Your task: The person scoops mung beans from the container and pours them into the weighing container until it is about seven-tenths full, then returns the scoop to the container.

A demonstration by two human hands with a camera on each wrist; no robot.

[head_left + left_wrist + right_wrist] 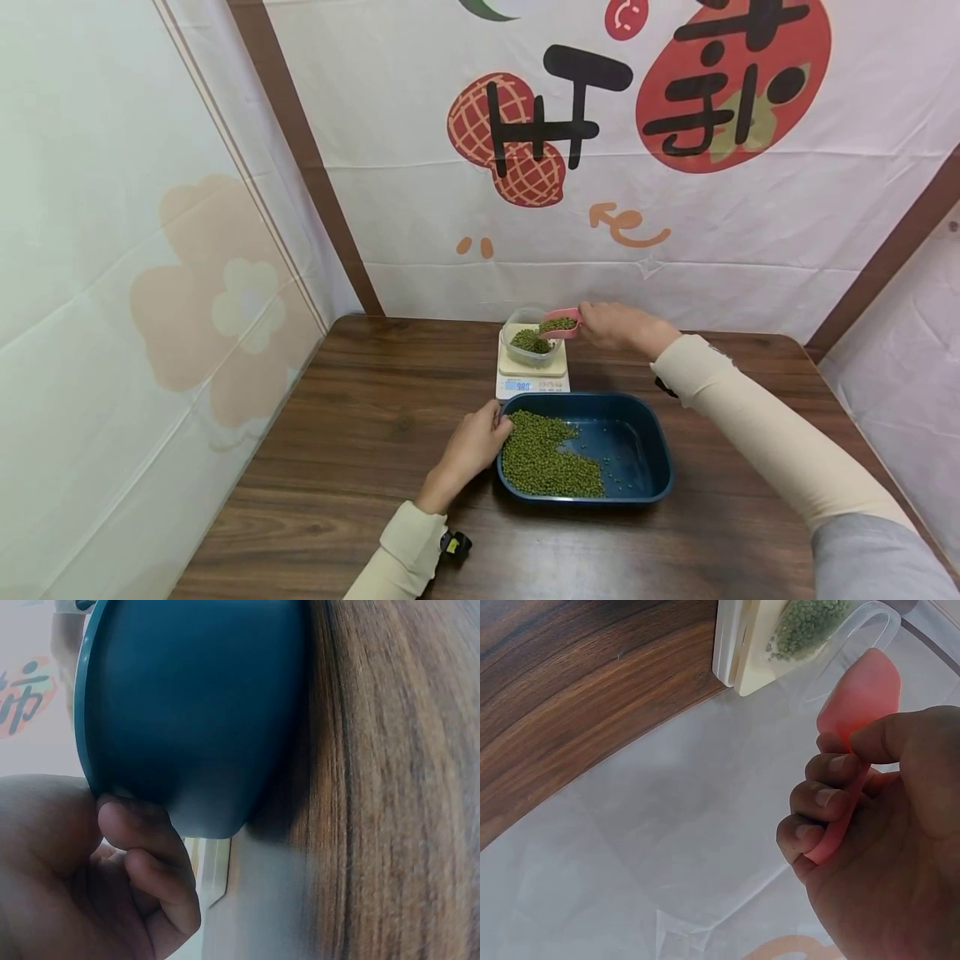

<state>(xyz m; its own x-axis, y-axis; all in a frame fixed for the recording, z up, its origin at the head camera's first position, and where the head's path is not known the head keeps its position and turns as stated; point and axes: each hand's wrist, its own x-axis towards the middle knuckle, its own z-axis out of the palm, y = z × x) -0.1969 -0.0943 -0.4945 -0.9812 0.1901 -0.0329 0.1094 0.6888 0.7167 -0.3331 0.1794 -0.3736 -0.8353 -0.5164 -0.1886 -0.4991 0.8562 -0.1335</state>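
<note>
My right hand point(611, 323) grips the handle of a pink scoop point(861, 694), its fingers curled round it in the right wrist view. Green mung beans lie in the scoop, which is over the rim of a clear plastic container point(517, 318). More mung beans point(810, 627) are inside that container, on a white kitchen scale point(512, 367) whose display appears to read 980 or 98.0. With thumb and curled fingers my left hand point(471, 442) pinches the left rim of a blue tub point(637, 450). Mung beans point(543, 458) cover the tub's left part and thin out rightward.
The scale stands directly behind the tub on a dark wooden table point(360, 467). A printed cloth point(420, 167) hangs along the table's back edge, and another light cloth point(97, 333) hangs on the left.
</note>
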